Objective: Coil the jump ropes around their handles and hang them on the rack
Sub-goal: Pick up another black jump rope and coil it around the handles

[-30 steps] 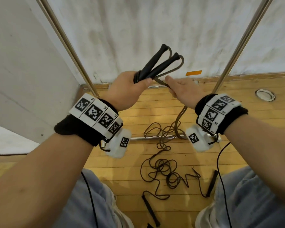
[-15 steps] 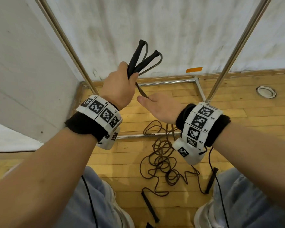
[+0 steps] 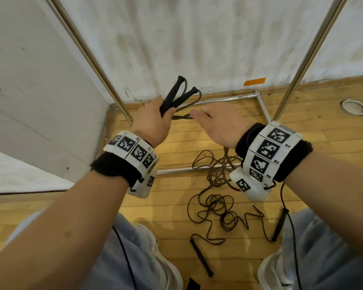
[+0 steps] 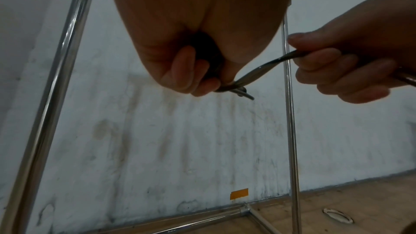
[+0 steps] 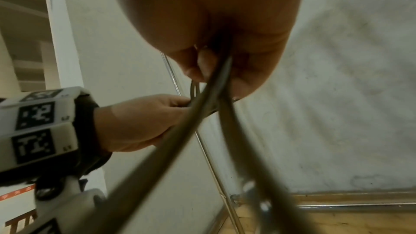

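Observation:
My left hand (image 3: 153,120) grips two black jump-rope handles (image 3: 177,95) together, their tops pointing up and spread in a V. The doubled brown rope (image 3: 181,116) runs from under the handles to my right hand (image 3: 218,124), which holds it in curled fingers (image 4: 319,61) just right of the left hand. In the right wrist view the two rope strands (image 5: 216,99) pass out of my palm and hang down toward the floor. A second jump rope (image 3: 218,208) lies tangled on the wooden floor below, its black handles (image 3: 201,258) apart.
The metal rack's slanted poles (image 3: 96,68) (image 3: 306,57) rise on both sides, with base bars (image 3: 218,99) on the floor against a white wall. A round floor fitting (image 3: 354,106) sits at right. My knees and shoes frame the tangled rope.
My left hand has lowered the handles and moved slightly right. My right hand has swung from below the left hand out to the right, drawing the rope sideways.

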A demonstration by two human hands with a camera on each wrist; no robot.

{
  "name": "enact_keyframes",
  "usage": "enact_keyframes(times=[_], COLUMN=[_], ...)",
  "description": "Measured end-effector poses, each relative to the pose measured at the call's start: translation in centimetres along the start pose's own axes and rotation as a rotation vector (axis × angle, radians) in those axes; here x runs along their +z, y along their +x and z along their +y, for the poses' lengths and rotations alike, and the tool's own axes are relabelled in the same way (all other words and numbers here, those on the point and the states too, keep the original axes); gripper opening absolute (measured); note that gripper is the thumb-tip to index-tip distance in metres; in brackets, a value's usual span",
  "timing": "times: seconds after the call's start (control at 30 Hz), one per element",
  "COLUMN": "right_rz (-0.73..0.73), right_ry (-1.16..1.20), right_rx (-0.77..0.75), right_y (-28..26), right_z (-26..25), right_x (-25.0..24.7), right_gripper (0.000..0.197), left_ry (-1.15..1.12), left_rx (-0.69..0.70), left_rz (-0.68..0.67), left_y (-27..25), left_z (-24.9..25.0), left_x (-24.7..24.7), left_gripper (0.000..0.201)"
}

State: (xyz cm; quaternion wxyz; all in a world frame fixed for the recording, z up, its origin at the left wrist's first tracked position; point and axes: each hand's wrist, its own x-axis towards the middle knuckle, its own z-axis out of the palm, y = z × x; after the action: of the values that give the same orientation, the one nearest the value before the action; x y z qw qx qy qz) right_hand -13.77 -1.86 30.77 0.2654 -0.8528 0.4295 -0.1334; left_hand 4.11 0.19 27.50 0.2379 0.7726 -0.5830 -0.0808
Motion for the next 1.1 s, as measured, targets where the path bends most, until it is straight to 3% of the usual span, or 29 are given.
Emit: enact_keyframes(times=[0.13, 0.23, 0.33, 0.43, 0.53, 0.63, 0.77, 0.97, 1.1], right_rz=[0.022, 0.065, -0.012, -0.105, -0.115, 0.011, 0.211, 0.336, 0.244], right_ry=[0.199, 0.404, 0.498, 0.492, 0.525, 0.482, 0.165, 0.173, 0.268], right_rx=[0.056, 0.109, 0.07, -0.001, -0.032, -0.032, -0.044, 0.058, 0.093], right_y=[0.2, 0.4, 0.2, -0.1, -0.1, 0.1, 1.1, 2.3, 2.3], right_z=[-0.3, -0.4, -0.9, -1.7, -1.9, -0.9, 0.9, 3.5, 4.9], right_x=[-0.3, -1.0, -1.5, -1.3, -1.8, -3.0, -3.5, -4.4, -5.0], right_gripper=[0.049, 0.048, 0.045, 0.041, 0.036, 0.032, 0.036, 0.025, 0.027], left_ry=[0.039, -0.024, 0.007, 0.144, 0.173, 0.155, 0.227, 0.167, 0.022], left_rx=[-0.019, 0.055, 0.115, 0.213, 0.144, 0.083, 0.069, 0.216, 0.336], left_rz=[-0.058, -0.209, -0.234, -0.17, -0.154, -0.148, -0.264, -0.244, -0.275], left_y=[-0.3, -1.0, -1.3, -0.6, 0.1, -0.1, -1.3, -2.1, -2.5], left_z=[0.6, 1.1, 1.6, 2.4, 2.2, 1.8, 2.5, 3.3, 4.1], left_x=[0.4, 1.1, 1.8, 2.1, 2.3, 2.6, 2.6, 1.5, -0.6], left_gripper=[0.026, 0.018, 0.036, 0.034, 0.022, 0.017, 0.015, 0.013, 0.014])
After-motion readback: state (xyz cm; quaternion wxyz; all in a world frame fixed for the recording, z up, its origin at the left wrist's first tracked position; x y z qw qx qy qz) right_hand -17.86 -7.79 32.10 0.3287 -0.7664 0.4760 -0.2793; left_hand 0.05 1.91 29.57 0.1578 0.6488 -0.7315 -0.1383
